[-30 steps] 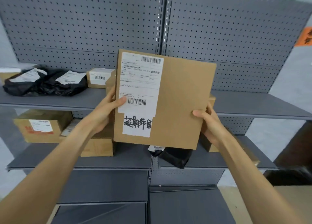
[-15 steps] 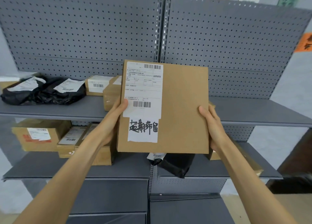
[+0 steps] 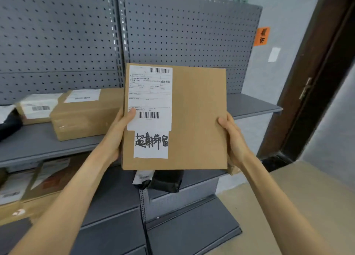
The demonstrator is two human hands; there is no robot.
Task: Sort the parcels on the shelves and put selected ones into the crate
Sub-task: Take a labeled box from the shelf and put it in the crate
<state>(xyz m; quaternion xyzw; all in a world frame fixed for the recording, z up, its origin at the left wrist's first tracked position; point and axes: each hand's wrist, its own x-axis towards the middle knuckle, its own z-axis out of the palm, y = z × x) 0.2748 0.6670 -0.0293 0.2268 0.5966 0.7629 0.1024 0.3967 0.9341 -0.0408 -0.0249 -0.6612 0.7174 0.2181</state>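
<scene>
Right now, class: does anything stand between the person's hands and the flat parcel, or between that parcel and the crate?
Nothing separates them: the left hand and right hand grip the flat parcel by its side edges. The crate is not in view, so the path to it cannot be judged.

The view now turns to the right, so a dark door frame (image 3: 315, 78) appears, and the held box (image 3: 197, 118) perhaps sits slightly more right.
</scene>
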